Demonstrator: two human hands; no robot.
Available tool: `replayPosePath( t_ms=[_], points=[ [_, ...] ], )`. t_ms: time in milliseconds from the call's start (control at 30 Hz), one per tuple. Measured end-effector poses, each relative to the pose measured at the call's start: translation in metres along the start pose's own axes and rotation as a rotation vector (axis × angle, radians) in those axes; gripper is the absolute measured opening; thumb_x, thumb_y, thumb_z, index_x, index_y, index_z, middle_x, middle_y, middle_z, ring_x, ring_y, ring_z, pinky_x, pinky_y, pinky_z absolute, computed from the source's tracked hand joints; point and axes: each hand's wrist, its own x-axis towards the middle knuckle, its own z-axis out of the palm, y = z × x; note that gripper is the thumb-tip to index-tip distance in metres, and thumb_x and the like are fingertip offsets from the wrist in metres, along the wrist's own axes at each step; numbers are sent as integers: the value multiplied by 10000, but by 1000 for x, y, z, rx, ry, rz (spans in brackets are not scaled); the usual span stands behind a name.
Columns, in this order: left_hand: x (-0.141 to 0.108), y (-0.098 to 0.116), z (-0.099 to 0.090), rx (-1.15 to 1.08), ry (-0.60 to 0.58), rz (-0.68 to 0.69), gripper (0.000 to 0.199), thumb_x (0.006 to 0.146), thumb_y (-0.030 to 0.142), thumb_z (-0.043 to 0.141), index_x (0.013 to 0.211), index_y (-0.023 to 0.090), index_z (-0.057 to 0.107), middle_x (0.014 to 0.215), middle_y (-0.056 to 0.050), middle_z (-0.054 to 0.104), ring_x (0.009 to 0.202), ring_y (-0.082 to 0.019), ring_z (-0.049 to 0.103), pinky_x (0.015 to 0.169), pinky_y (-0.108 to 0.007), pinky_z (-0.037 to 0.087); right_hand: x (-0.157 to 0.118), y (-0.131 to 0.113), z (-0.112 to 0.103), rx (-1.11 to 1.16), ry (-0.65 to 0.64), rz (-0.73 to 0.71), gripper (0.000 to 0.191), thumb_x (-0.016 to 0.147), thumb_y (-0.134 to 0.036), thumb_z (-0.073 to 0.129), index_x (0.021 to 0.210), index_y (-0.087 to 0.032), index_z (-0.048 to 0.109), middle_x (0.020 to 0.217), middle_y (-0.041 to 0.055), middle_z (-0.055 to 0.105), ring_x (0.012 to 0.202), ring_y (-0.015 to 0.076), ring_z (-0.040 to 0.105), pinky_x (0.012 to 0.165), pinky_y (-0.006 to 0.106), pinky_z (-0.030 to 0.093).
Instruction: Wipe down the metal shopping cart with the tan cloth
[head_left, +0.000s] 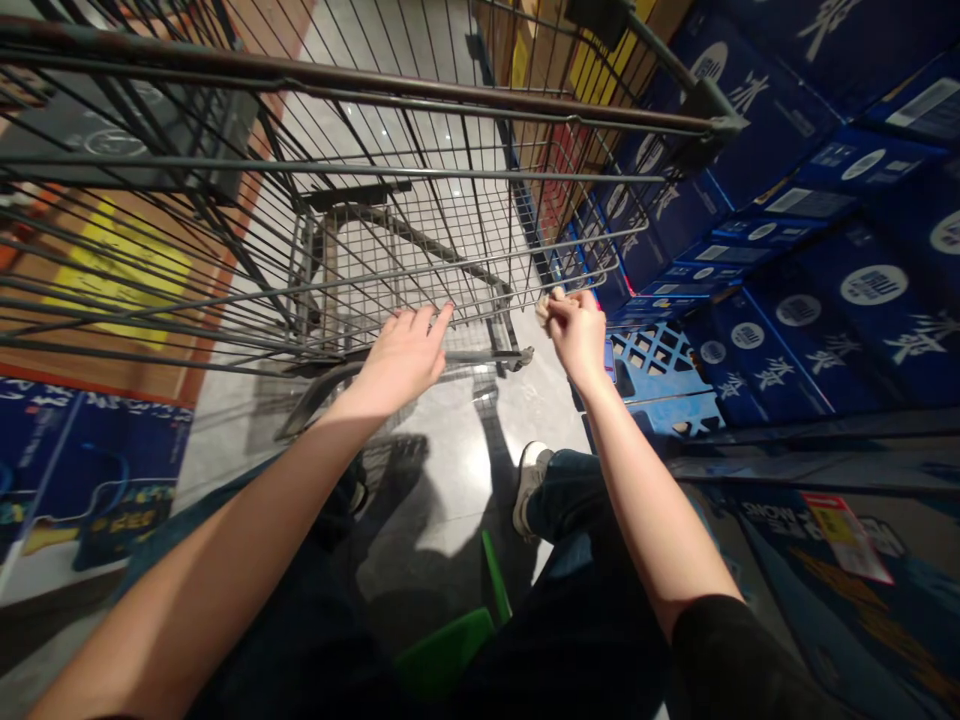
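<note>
The shopping cart (420, 90) is cut off at the top and left edges, and the words on the yellow sign (124, 268) behind its wires are too blurry to read. By the cart's near side, the right hand (579, 335) hides most of a small pale thing (544, 308), so I can't tell what it is. Blue boxes (847, 300) right of the cart run off the right edge, and dark pants (585, 630) hide part of a green thing (450, 648).

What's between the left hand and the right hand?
Head view: between left hand and right hand show the pale item the right pinches, parts of the wire cart and grey floor.
</note>
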Motion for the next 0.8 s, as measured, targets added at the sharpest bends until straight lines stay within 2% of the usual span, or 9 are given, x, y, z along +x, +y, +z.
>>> replayPosePath(
  t_ms=[100,167,233,333,400,533,633,800],
  points=[
    [0,0,1,-12,13,4,668,1033,280,432,1657,44,380,1530,-279,574,1361,-406,584,1159,-550,468,17,17,-18,51,192,89,266,862,-175,584,992,-204,814,1170,106,608,1074,252,637,1079,476,533],
    [0,0,2,-18,16,2,668,1031,276,440,1656,45,385,1532,-281,573,1363,-408,585,1160,-552,469,22,22,-22,52,238,139,265,862,-168,575,987,-190,809,1184,116,597,1087,257,634,1093,489,523],
    [0,0,1,-13,5,-3,668,1033,273,437,1656,36,384,1535,-286,569,1367,-415,584,1162,-556,469,17,17,-14,29,168,137,252,856,-150,576,951,-183,807,1183,125,603,1038,248,635,1068,478,533],
    [1,2,-1,2,-28,-12,673,1040,271,424,1658,10,370,1543,-295,556,1380,-429,574,1170,-559,464,4,3,1,26,-10,55,246,834,-124,590,905,-189,816,1100,105,629,959,225,635,1013,435,551],
    [1,3,-3,-3,-30,-13,674,1039,267,424,1660,11,367,1545,-294,554,1389,-430,569,1170,-557,465,2,0,0,37,-36,27,234,824,-123,605,885,-191,820,1060,88,635,954,218,631,1001,418,553],
    [0,3,-4,-15,-15,-4,672,1030,258,429,1657,22,379,1538,-293,562,1365,-424,582,1148,-564,479,17,15,-22,27,166,132,265,837,-131,577,940,-167,819,1104,108,616,1019,230,606,1061,449,532],
    [-1,2,-2,-13,-12,-1,670,1032,263,425,1656,21,382,1533,-290,566,1361,-420,584,1161,-559,469,19,19,-19,57,233,183,298,839,-136,557,986,-162,815,1098,110,612,1018,231,617,1063,451,538],
    [0,1,-1,-8,-10,-3,674,1034,271,426,1661,29,374,1539,-279,565,1371,-410,576,1167,-541,460,4,4,10,143,-57,105,271,758,-100,594,886,-182,818,980,76,661,912,221,658,991,432,576]
  ],
)
